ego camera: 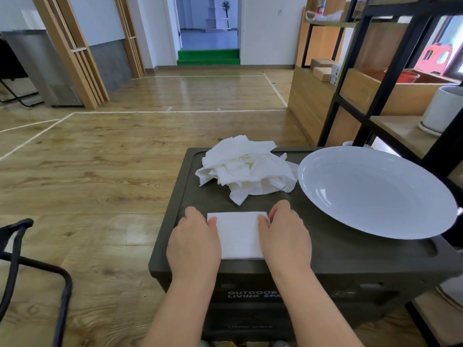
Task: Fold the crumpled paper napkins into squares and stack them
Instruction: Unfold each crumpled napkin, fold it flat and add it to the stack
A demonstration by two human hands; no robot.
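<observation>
We open on the big round white plate (375, 194), sitting on the right side of the dark green plastic storage box (325, 249), and there is nothing in it that we can see, just its bare glossy bowl. The box lid serves as our worktop, with white lettering on its near wall. On the far side of the lid, just left of the plate and touching its rim, lies the loose heap of crumpled white paper napkins (246, 169), sheets jumbled over one another.

Now to the hands. Near the front edge of the lid lies the flat folded white napkin (238, 235), a neat rectangle with its near edge close to the lid's rim. Our left hand (194, 242) lies palm down on the napkin's left edge, fingers curled over that side and the thumb laid on top of the paper. Our right hand (284, 236) mirrors it on the right edge, fingers arched down at the far right corner, thumb resting on the sheet. Both hands press the napkin flat against the lid, whether the fingertips pinch under the edges we cannot tell. Both forearms reach in from the near bottom of the view.

To the right stands a black metal and wood shelf unit (390, 78).
</observation>
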